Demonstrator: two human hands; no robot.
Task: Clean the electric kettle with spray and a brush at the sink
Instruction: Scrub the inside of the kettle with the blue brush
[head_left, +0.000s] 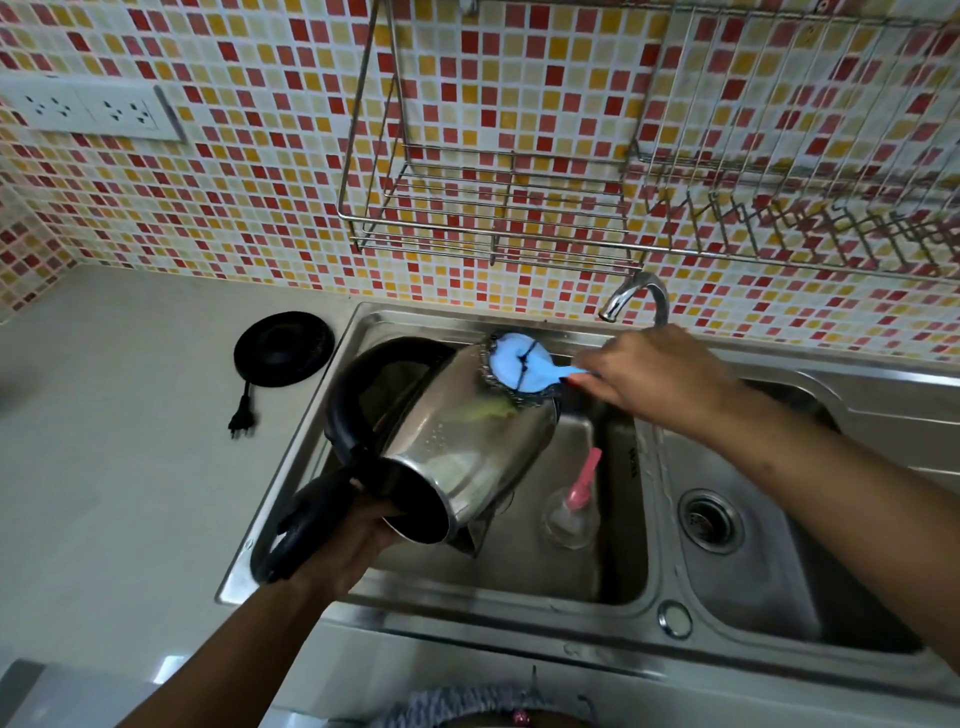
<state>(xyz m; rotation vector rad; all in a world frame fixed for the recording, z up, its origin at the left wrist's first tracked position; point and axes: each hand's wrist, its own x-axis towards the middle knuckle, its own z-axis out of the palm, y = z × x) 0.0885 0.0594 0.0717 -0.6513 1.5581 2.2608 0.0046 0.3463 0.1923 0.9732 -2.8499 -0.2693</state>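
Observation:
A steel electric kettle (457, 447) with a black handle lies tilted over the left sink basin (571, 582), its open mouth toward me. My left hand (348, 540) grips it at the rim and open lid. My right hand (660, 376) holds the blue handle of a scrub brush (519, 364), whose wire-mesh head presses on the kettle's far end near its base. A greenish smear shows on the kettle's side. A clear spray bottle (574, 512) with a pink nozzle lies in the same basin.
The black kettle base (283, 348) with cord and plug rests on the counter left of the sink. A chrome tap (634, 296) arches above the basin. The right basin has a drain (709, 519). Wire racks (493, 208) hang on the tiled wall.

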